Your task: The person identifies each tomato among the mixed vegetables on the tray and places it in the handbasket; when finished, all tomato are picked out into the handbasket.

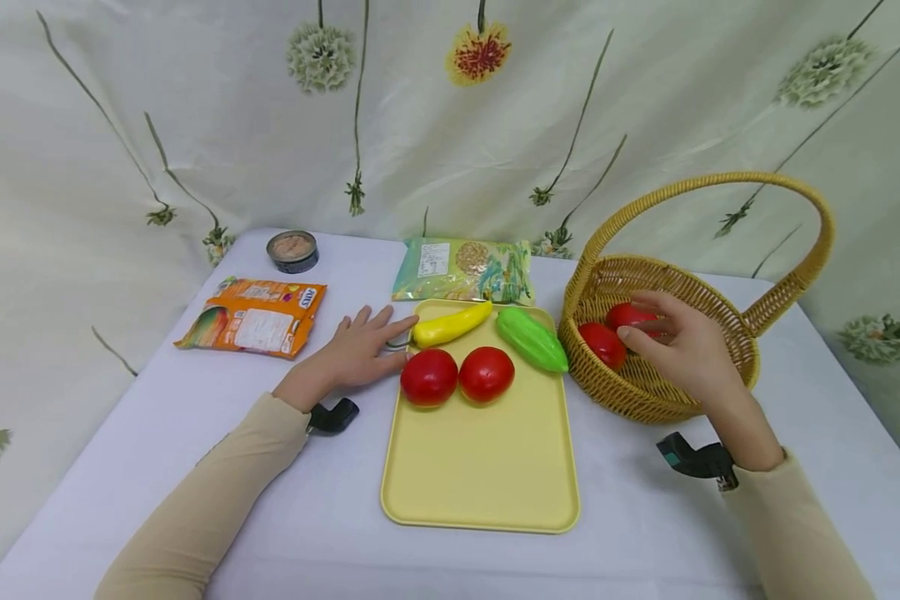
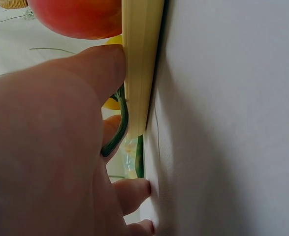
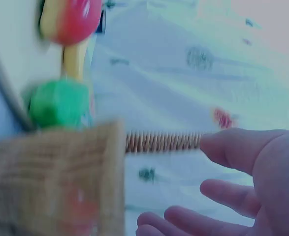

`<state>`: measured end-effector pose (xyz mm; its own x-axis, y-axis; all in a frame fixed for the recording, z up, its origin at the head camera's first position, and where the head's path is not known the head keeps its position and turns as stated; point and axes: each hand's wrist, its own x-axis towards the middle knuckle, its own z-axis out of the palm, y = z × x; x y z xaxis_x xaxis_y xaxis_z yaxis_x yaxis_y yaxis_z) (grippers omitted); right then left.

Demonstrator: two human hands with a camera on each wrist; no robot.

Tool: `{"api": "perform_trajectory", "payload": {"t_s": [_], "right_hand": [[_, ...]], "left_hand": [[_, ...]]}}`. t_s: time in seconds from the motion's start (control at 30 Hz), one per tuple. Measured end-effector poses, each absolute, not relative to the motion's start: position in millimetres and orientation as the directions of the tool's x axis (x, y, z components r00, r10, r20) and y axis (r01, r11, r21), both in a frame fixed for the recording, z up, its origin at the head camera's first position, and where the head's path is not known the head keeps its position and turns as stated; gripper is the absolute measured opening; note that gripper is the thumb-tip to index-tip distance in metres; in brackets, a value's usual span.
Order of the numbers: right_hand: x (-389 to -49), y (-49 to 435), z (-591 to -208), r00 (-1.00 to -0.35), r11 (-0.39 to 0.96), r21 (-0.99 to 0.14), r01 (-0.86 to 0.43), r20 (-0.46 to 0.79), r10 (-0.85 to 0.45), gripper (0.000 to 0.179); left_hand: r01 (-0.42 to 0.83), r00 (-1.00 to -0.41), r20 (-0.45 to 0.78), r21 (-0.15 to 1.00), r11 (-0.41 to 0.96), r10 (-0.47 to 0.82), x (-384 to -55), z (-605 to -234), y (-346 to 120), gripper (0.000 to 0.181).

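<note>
My left hand [image 1: 360, 350] lies spread beside the left edge of a yellow tray [image 1: 480, 467]. Its thumb touches the rim, and the dark green stem of a yellow pepper [image 1: 450, 326] passes near its fingers in the left wrist view. Two round red fruits [image 1: 429, 377] sit side by side on the tray, with a green pepper [image 1: 531, 338] at its upper right. Over a wicker basket [image 1: 607, 396] hovers my right hand [image 1: 686, 346], thumb and fingers apart, nothing between them. Below its fingertips, two red fruits [image 1: 602, 345] lie inside the basket, one partly hidden.
An orange snack packet [image 1: 262, 317] and an opened tin [image 1: 292, 250] stand at the back left. Behind the tray lies a green-yellow packet [image 1: 465, 271]. The basket's tall handle [image 1: 708, 179] arches above it, and a flowered cloth hangs behind the table.
</note>
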<state>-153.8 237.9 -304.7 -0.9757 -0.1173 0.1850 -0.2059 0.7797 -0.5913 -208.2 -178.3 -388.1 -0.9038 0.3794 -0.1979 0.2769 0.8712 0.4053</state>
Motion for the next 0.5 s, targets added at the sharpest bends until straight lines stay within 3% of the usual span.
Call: {"api": "perform_trajectory", "payload": {"t_s": [0.3,0.5], "right_hand": [[-144,202,-307,-0.911,0.681,-0.606,-0.411,0.253,-0.325,0.035],[-152,181,-316,-0.82,0.58,-0.619,-0.529,0.198,-0.537,0.037]], "left_hand": [[0.281,-0.903,-0.194,0.404,0.871,0.382,-207,-387,-178,0.069],[0.278,-0.904,-0.199,0.4,0.873,0.379,-208,-387,-178,0.069]]}}
